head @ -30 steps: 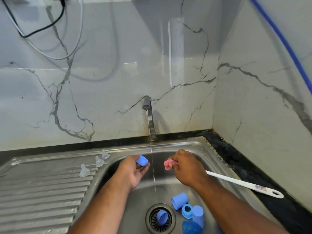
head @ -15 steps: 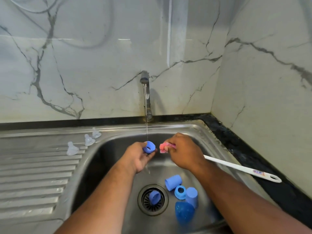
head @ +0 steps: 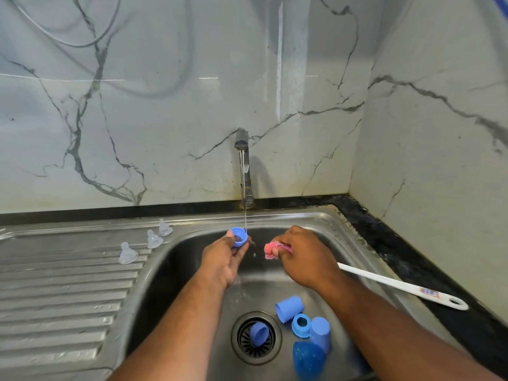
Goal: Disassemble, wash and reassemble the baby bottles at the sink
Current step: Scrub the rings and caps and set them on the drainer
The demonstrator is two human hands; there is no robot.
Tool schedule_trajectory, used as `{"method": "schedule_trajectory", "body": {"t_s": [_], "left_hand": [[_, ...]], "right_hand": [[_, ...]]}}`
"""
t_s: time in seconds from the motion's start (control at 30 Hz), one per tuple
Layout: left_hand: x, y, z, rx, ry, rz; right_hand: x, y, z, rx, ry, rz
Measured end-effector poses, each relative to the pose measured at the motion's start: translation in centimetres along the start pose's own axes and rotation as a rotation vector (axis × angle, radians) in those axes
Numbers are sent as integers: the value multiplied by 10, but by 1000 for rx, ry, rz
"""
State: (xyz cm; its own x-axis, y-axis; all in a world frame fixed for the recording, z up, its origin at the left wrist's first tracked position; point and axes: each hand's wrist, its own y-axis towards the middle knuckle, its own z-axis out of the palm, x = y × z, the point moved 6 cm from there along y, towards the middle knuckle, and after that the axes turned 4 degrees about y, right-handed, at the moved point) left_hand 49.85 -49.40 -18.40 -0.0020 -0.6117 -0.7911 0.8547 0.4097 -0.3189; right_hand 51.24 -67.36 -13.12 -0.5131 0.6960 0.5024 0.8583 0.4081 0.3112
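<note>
Three clear teats point(head: 127, 253) point(head: 154, 239) point(head: 165, 227), six blue bottle parts point(head: 238, 237) point(head: 258, 335) point(head: 289, 309) point(head: 301, 325) point(head: 320, 334) point(head: 308, 359), one brush point(head: 398, 287), one tap point(head: 243, 166) and two hands point(head: 222, 259) point(head: 305, 257).

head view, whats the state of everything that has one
tap, running, thin stream onto the blue cap
blue cap, held in left hand, opening up
bottle brush, gripped near its pink head by right hand
three teats, off the bottles, upright on drainboard
strainer, in place, another cap lying on it

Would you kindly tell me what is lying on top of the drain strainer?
A blue cap lies tilted on the black drain strainer, hiding the slots beneath it; the other slots show.
</note>
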Motion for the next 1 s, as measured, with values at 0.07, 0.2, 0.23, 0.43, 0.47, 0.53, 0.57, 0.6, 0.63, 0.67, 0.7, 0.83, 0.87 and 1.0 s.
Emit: {"method": "schedule_trajectory", "body": {"t_s": [0.07, 0.2, 0.23, 0.43, 0.47, 0.53, 0.57, 0.6, 0.63, 0.67, 0.7, 0.83, 0.87, 1.0], "left_hand": [[2, -3, 2, 7, 8, -6], [1, -4, 4, 31, -12, -10], [0, -3, 3, 28, -18, -7], [5, -6, 6, 32, -1, -26], [3, -7, 8, 47, -22, -16], [3, -5, 8, 60, -26, -3], [7, -6, 7, 50, 1, -20], [10, -8, 6, 34, 34, -39], [13, -8, 6, 27, 47, -51], [14, -8, 6, 34, 43, -53], [13, -8, 8, 55, 27, -50], [13, -10, 9, 70, 54, -69], [16, -10, 6, 48, 80, -83], [10, -10, 8, 96, 18, -64]], "right_hand": [[1, 0, 0, 1, 2, -4], [3, -1, -1, 0, 13, -10], [3, -2, -2, -5, 12, -9], [5, -3, -2, -22, -5, -2], [5, -3, -3, -30, -7, -3], [5, -3, -3, -36, -5, -6], [5, -3, -2, -33, -4, -4], [5, -3, -2, -31, -4, -2], [5, -3, -1, -30, -4, -1], [5, -3, -1, -33, -5, -1], [5, -3, -2, -37, -6, -3], [7, -4, -2, -31, -4, -12], [7, -4, -2, -25, 2, -11], [7, -4, -2, -18, 9, -11]]}}
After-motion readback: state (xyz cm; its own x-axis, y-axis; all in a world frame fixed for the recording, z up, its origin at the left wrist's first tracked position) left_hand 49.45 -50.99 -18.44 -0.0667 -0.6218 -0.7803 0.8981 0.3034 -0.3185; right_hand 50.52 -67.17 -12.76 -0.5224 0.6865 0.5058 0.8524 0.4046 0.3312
